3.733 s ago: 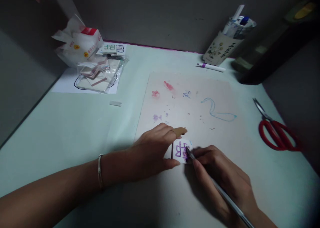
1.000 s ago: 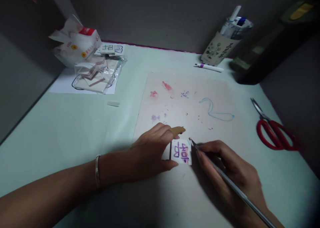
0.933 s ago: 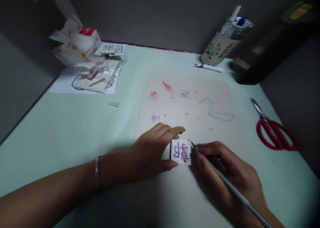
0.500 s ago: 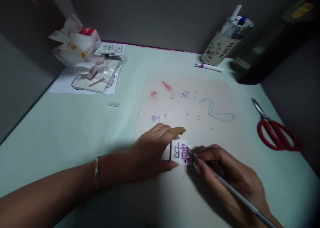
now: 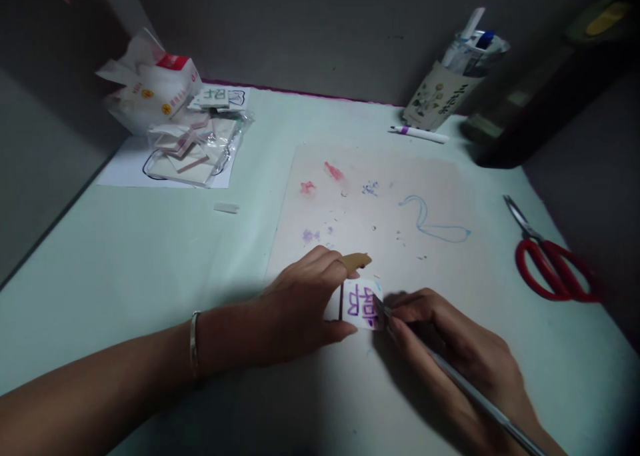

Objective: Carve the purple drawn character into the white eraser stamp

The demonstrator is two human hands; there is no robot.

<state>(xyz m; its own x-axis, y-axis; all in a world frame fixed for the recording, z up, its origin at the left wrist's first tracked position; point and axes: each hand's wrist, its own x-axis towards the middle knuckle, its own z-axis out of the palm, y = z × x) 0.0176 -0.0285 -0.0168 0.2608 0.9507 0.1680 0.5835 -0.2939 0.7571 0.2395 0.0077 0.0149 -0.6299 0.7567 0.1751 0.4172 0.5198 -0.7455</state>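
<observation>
A small white block, like an eraser [image 5: 358, 304], lies on the stained sheet with purple characters drawn on its top face. My left hand [image 5: 305, 303] pinches it from the left, thumb on the near side and fingers on the far side. A tan strip [image 5: 356, 263] sticks out by the left index finger; I cannot tell what it is. My right hand [image 5: 460, 356] is closed like a pen grip round a slim metal craft knife [image 5: 470, 391]. The blade tip rests on the block's right part, over the purple lines.
Red-handled scissors [image 5: 545, 269] lie at the right. A pen cup [image 5: 433, 96] stands at the back beside a purple-and-white marker [image 5: 425, 135] and a dark bottle [image 5: 540, 96]. A plastic bag [image 5: 150, 96] and wrapped white blocks [image 5: 187, 156] sit back left, near a small whitish scrap [image 5: 227, 208].
The knife blade has shifted very slightly on the block's right part, and my right hand has tilted a little with it. My left hand and the block stay put.
</observation>
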